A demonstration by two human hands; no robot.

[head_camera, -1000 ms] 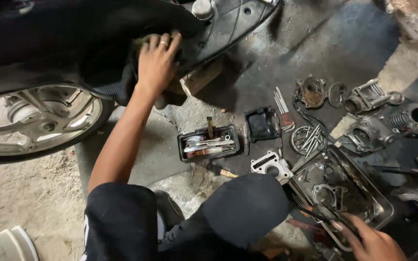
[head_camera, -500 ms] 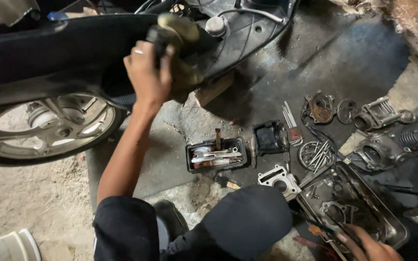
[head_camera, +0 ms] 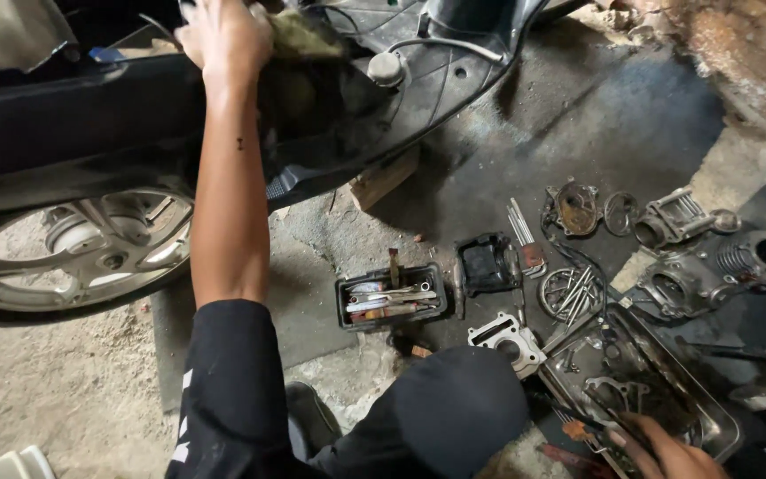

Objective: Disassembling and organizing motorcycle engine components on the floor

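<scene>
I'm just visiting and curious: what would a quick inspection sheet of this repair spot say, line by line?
Surface: stained concrete floor, oil-dark patch near the parts.
Job's things: yellowish rag on the scooter body; metal tray of parts.
Clutter: small tool box, cylinder block, engine casings, wooden block.
Grips: left hand presses the rag; right hand rests at the tray's edge.
Cables: one thin cable across the scooter panel.
Surroundings: rear wheel, rough wall.

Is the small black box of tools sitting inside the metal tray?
No, the black box of tools sits on the floor, left of the metal tray and apart from it.
</scene>
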